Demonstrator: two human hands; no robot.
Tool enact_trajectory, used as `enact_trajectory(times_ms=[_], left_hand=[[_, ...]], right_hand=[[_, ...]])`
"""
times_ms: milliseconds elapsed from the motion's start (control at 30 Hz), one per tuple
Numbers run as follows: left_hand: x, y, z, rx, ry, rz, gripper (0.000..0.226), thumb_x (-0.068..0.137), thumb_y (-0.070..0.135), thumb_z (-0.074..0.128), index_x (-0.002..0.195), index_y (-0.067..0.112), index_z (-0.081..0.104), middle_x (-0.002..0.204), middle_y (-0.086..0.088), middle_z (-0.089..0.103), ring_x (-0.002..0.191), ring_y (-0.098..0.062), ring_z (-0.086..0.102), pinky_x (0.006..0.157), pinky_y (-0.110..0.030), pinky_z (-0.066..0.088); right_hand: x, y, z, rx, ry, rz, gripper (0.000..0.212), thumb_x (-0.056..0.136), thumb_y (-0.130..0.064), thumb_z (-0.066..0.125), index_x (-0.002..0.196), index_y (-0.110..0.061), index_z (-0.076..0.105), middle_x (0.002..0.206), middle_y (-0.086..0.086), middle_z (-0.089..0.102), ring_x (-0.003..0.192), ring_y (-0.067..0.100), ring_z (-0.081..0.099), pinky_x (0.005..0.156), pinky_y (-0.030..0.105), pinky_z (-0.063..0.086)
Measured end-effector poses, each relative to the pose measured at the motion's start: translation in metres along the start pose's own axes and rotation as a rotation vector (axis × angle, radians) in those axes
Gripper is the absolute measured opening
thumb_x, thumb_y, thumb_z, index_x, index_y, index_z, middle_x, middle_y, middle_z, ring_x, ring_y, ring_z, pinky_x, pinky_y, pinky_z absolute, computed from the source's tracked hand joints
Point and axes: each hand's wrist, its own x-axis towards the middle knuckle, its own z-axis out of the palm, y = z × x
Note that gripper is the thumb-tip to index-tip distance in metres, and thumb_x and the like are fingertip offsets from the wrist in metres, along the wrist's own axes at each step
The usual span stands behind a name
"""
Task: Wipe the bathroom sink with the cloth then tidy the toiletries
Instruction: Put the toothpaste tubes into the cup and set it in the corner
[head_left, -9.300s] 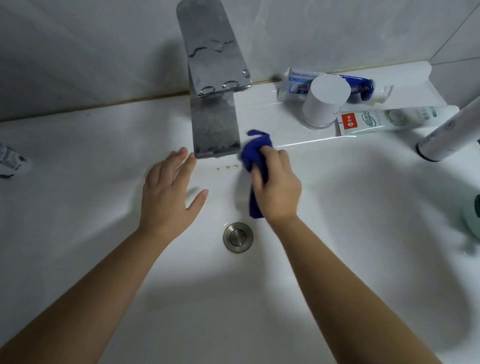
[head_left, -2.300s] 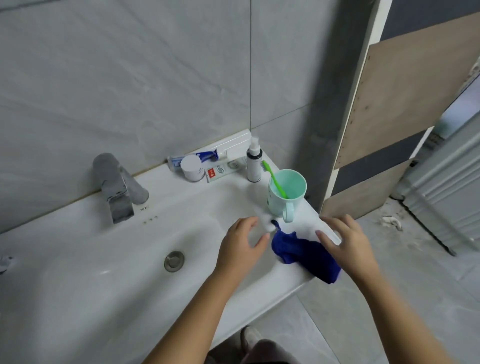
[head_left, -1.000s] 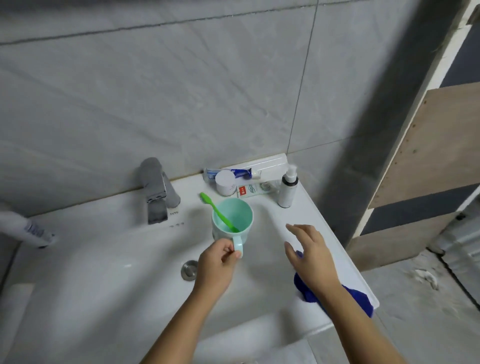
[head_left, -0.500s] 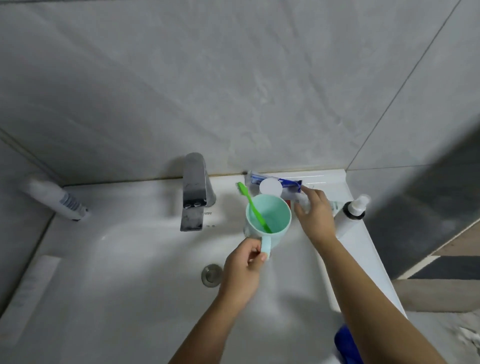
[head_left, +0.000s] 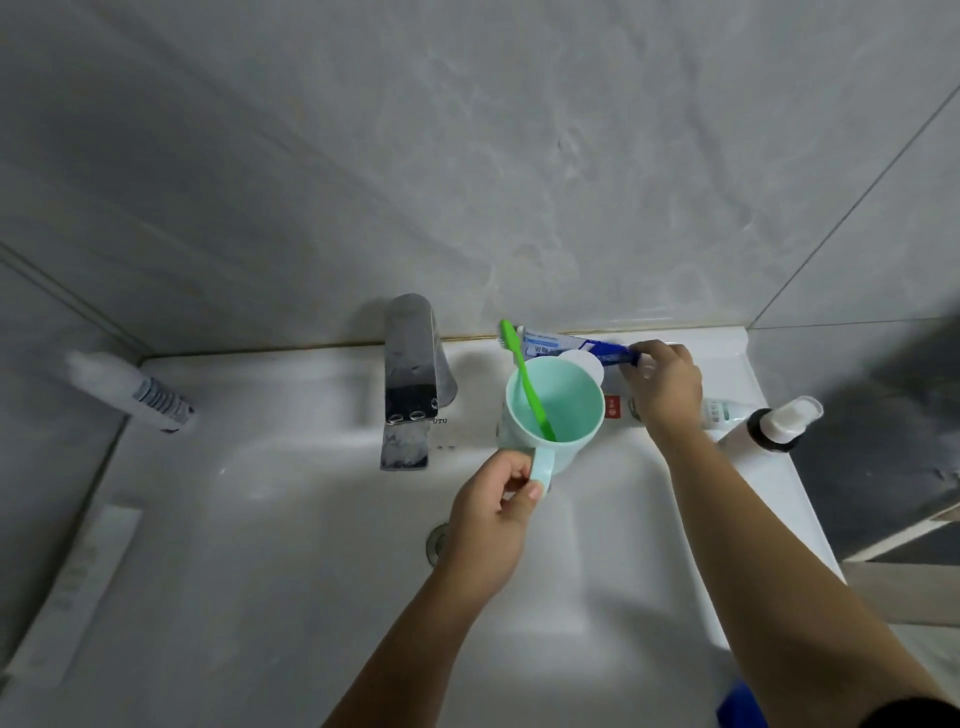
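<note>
Head cam: left hand (head_left: 488, 519) had thumb and fingers pinched round the handle of the mint cup (head_left: 558, 415), held over the sink (head_left: 260, 545) just right of the faucet (head_left: 413, 374). Green toothbrush (head_left: 527, 384) stood tilted in the cup. Right hand (head_left: 667, 387) was at the back ledge, fingers curled on the blue end of the toothpaste tube (head_left: 566, 344). Pump bottle (head_left: 774, 423) stood near the right hand. Blue cloth (head_left: 740, 704) lay at the sink's front right corner, mostly out of frame, neither hand on it.
</note>
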Motion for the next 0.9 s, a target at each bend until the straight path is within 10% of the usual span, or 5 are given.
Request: enact_trajectory(times_ms=[267, 900], left_hand=[[-0.013, 0.015, -0.010, 0.034, -0.061, 0.001, 0.030, 0.087, -0.002, 0.053, 0.080, 0.027, 0.056, 0.072, 0.021, 0.065, 0.071, 0.003, 0.055, 0.069, -0.010, 0.039], [-0.079, 0.020, -0.058, 0.044, -0.177, 0.055, 0.024, 0.087, 0.000, 0.054, 0.075, 0.021, 0.054, 0.088, -0.015, 0.065, 0.090, -0.031, 0.059, 0.073, -0.028, 0.041]], right_hand=[[-0.030, -0.034, -0.041, 0.073, 0.242, -0.155, 0.016, 0.082, -0.016, 0.064, 0.095, -0.007, 0.066, 0.104, 0.019, 0.052, 0.090, 0.036, 0.053, 0.078, 0.039, 0.046], [-0.223, -0.078, -0.174, 0.195, 0.472, -0.164, 0.021, 0.079, -0.025, 0.070, 0.098, -0.016, 0.068, 0.091, 0.000, 0.054, 0.071, -0.002, 0.048, 0.063, -0.001, 0.034]])
